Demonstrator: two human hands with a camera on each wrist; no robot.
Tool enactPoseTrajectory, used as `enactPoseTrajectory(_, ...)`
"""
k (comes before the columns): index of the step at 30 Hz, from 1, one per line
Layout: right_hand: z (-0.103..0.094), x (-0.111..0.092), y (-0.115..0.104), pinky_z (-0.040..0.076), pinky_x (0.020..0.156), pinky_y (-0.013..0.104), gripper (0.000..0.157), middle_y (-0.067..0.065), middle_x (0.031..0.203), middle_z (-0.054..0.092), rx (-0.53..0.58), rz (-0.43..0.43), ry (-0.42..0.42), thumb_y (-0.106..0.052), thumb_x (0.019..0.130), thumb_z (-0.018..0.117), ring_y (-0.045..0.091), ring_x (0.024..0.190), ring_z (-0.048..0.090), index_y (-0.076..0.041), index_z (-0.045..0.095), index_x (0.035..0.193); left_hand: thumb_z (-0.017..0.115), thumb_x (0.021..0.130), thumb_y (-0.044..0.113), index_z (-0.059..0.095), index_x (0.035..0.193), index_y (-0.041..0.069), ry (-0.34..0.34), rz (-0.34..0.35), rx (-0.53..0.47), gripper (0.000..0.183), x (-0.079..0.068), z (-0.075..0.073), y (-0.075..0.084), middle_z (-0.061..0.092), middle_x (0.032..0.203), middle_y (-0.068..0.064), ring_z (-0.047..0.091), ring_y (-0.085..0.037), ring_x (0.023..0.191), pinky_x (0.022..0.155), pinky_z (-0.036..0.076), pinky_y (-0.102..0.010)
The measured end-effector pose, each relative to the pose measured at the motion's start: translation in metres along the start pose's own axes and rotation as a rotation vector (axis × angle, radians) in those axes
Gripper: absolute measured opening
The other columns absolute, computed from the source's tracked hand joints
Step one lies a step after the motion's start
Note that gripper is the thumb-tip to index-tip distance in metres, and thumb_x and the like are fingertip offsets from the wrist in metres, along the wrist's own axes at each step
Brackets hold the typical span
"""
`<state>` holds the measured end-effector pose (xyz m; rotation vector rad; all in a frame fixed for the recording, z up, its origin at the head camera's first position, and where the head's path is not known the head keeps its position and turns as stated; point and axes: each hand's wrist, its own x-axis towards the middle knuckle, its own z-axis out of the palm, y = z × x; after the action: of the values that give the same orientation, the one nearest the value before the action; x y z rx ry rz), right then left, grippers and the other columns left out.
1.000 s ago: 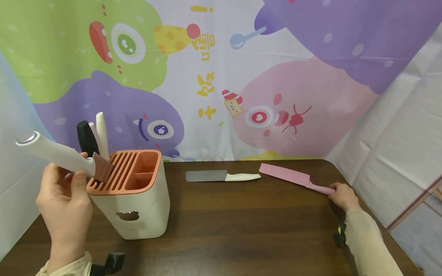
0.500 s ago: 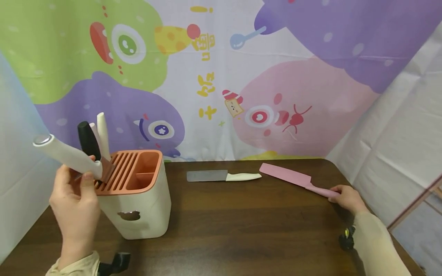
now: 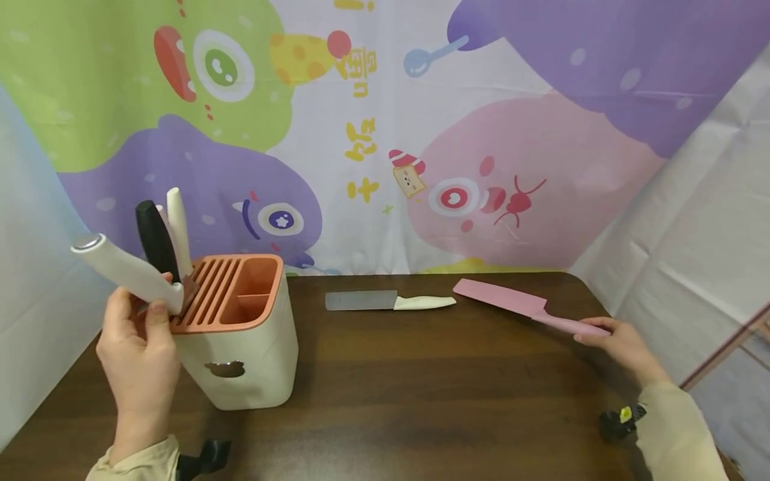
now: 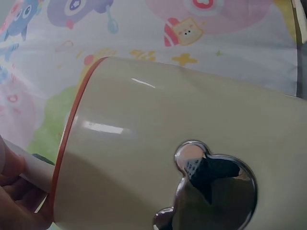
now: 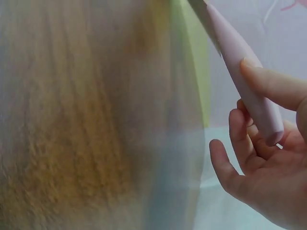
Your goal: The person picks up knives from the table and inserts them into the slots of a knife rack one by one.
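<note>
Gripping a white handle (image 3: pixel 132 271), left hand (image 3: pixel 140 351) is crowding a black handle (image 3: pixel 158 239); right hand (image 3: pixel 622 344) is pinching a pink knife (image 3: pixel 502 297), grey-bladed knife (image 3: pixel 362 300) between.

Yellow sideways characters (image 3: pixel 361 141) we cannot surely read, an exclamation mark (image 3: pixel 347 5) we can, both on the cartoon backdrop (image 3: pixel 385 237), behind and right of the knife block (image 3: pixel 259 354)

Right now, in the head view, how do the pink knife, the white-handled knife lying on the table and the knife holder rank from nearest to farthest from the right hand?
1. Pink knife: its handle held in the right hand.
2. White-handled knife: left of the pink knife, near the table's back edge.
3. Knife holder: farthest left.
</note>
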<state>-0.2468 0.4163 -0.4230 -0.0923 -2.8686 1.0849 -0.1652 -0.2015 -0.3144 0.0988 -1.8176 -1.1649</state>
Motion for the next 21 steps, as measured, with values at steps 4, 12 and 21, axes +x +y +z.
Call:
enactPoseTrajectory(4,-0.004,-0.003,-0.008,0.037,0.067,0.017,0.056,-0.002,0.097,0.055,0.046,0.013,-0.016,-0.032,0.081,0.067,0.001,0.079,0.044,0.007,0.053,0.119,0.047,0.089,-0.005,0.056,0.118,0.001,0.001,0.009,-0.014,0.031,-0.002,0.002,-0.002,0.056,0.103,0.017,0.054,0.0,0.093,0.079,0.042,-0.01)
enactPoseTrajectory(12,-0.009,-0.007,-0.026,0.036,0.074,0.024,0.059,-0.009,0.099,0.052,0.089,0.054,0.008,-0.04,0.082,0.065,0.008,0.089,0.043,0.002,0.052,0.121,0.045,0.09,-0.004,0.058,0.117,0.009,-0.001,-0.013,0.016,0.033,-0.003,0.005,-0.003,0.059,0.107,0.001,0.055,0.001,0.091,0.077,0.043,-0.01)
enactPoseTrajectory(21,-0.01,-0.01,-0.046,0.034,0.074,0.016,0.024,-0.033,0.083,0.051,0.302,0.085,0.083,-0.035,0.081,0.067,-0.008,0.085,0.043,-0.024,0.065,0.102,0.046,0.09,-0.003,0.057,0.118,0.005,-0.013,-0.006,0.04,0.031,-0.005,0.007,-0.004,0.057,0.105,0.009,0.053,0.002,0.094,0.077,0.041,-0.01)
